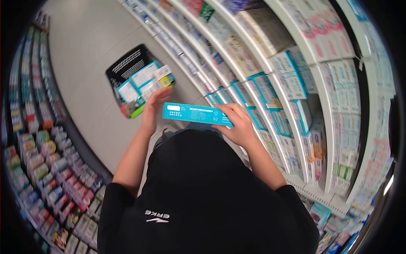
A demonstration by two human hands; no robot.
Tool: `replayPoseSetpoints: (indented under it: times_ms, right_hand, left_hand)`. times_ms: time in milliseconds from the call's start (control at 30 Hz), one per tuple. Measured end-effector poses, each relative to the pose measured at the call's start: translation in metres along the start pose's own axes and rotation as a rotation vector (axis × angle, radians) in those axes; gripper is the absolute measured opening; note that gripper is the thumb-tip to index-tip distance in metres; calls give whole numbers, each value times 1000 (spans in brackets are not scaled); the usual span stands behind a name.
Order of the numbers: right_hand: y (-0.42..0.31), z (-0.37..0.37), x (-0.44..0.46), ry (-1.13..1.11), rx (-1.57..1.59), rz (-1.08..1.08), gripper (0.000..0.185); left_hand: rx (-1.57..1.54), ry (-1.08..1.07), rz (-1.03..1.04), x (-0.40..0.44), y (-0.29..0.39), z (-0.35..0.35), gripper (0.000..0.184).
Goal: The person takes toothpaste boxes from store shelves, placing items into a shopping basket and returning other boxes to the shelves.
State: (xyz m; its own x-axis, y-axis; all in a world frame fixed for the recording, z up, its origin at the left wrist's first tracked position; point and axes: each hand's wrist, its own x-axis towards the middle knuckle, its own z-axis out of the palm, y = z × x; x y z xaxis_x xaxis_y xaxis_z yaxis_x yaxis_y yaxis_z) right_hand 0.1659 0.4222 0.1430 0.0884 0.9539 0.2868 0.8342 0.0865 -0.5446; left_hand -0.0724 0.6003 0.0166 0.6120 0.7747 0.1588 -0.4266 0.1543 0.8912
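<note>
A long turquoise box with white print lies across the middle of the view, in front of my black shirt. My right hand grips its right end, thumb below and fingers above. Near the box's left end, my left hand is raised with its fingers extended and a gap between it and the box. Beyond my left hand, a black basket on the floor holds several white and turquoise boxes, a yellow item and a bright green item.
Tall white shelves packed with boxed goods curve along the right, close to my right arm. Lower shelves of small colourful packages run down the left. A grey tiled floor lies between them.
</note>
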Motion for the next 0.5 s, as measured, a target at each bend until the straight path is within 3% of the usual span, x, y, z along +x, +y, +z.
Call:
replayPoseSetpoints:
  times_ms: [100, 167, 200, 500]
  right_hand:
    - [-22, 12, 15, -100, 111, -2, 61]
    - [-25, 17, 23, -158, 143, 16, 59]
    - [-25, 16, 29, -198, 155, 28, 58]
    - [-23, 24, 84, -359, 201, 4, 48]
  left_hand:
    - [-191, -52, -41, -7, 21, 10, 60]
    - [42, -94, -109, -19, 23, -5, 55]
    - [22, 22, -150, -20, 24, -1, 49]
    - [-129, 255, -207, -17, 34, 0, 38]
